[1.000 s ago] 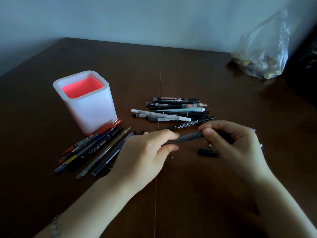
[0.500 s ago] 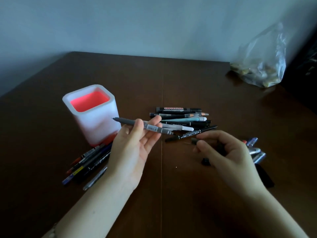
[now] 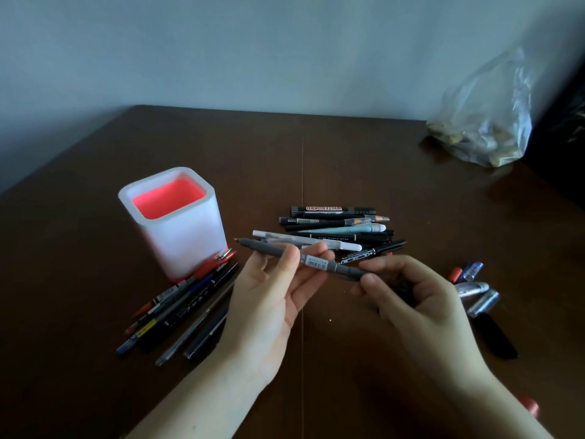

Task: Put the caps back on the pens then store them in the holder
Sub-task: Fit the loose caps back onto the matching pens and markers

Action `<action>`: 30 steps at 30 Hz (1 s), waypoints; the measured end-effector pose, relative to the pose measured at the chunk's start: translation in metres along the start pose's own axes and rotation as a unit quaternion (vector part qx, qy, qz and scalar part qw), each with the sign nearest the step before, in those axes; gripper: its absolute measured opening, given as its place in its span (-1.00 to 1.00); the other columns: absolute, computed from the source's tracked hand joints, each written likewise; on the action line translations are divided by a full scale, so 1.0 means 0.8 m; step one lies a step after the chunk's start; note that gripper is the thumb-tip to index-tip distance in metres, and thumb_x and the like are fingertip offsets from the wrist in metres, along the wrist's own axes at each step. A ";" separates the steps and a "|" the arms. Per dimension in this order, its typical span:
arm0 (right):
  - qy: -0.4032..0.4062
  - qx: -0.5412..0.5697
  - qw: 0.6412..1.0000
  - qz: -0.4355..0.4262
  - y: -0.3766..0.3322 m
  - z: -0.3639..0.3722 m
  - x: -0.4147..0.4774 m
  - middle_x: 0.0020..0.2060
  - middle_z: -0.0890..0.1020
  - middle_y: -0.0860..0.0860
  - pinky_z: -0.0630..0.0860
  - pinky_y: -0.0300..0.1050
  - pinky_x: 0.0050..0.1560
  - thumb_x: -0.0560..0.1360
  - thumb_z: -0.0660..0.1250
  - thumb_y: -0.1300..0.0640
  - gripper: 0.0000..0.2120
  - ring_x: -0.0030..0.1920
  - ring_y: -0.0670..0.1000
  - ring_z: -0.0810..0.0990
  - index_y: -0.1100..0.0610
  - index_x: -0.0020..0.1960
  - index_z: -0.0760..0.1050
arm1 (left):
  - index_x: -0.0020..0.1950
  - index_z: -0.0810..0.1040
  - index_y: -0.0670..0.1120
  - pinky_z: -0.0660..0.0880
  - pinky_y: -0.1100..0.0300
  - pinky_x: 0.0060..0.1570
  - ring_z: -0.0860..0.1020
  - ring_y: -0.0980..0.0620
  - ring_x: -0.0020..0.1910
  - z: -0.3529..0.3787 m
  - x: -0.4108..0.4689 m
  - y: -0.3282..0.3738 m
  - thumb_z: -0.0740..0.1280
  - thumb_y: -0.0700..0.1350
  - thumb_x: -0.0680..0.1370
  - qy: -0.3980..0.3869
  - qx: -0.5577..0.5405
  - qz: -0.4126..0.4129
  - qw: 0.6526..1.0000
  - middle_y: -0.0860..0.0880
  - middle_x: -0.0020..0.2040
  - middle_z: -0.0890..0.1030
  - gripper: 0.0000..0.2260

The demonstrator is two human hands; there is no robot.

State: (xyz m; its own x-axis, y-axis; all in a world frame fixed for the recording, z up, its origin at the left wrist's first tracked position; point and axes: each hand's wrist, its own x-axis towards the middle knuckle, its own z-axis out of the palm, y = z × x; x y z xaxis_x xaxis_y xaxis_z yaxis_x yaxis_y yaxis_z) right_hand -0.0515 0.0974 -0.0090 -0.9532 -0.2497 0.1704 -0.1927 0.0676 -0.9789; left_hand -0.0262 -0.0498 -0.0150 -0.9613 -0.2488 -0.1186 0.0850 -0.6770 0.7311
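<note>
Not a lot to be listed here tbh. Two bare hands are seen, the left hand [image 3: 272, 299] and the right hand [image 3: 421, 299]. Each is followed by a bare forearm, the left forearm [image 3: 196, 403] and the right forearm [image 3: 493, 403], both cut off by the bottom edge of the view. The fingers [image 3: 311, 282] can be called slim and fairly long, and the wrists narrow. Nails are kept short and left plain, as far as can be told from the left thumb [image 3: 292, 256] and the right thumb [image 3: 370, 282]. Everything is dimly lit, so finer stuff like creases or marks can't really be made out.
</note>
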 end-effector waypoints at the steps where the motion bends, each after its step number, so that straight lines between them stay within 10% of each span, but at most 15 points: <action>1: 0.000 0.005 1.000 0.002 0.000 0.000 0.000 -0.35 0.68 -0.01 0.40 -0.48 -0.37 0.29 0.32 0.09 -0.80 -0.42 -0.23 0.55 0.14 -0.12 0.56 | -0.01 0.49 -0.17 0.59 0.20 -0.24 0.66 -0.09 -0.07 0.000 0.000 0.000 0.27 -0.19 0.40 -0.002 0.003 0.000 1.000 -0.17 -0.10 0.68 -0.81; 30: -0.036 0.045 0.997 -0.056 0.016 -0.005 -0.004 -0.40 0.66 0.05 0.42 -0.45 -0.35 0.35 0.31 0.21 -0.93 -0.42 -0.20 0.56 0.16 -0.18 0.55 | -0.10 0.46 -0.18 0.61 0.09 -0.17 0.65 -0.11 -0.06 0.003 -0.014 -0.008 0.28 -0.22 0.37 -0.020 0.064 0.017 0.998 -0.16 -0.16 0.69 -0.86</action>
State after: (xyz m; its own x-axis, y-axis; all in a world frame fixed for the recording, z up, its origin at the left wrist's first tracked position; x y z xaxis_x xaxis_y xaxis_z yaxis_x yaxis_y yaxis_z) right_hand -0.0515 0.1030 -0.0214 -0.9067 -0.3200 0.2747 -0.2731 -0.0506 -0.9606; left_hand -0.0165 -0.0410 -0.0167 -0.9683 -0.2404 -0.0673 0.0859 -0.5741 0.8143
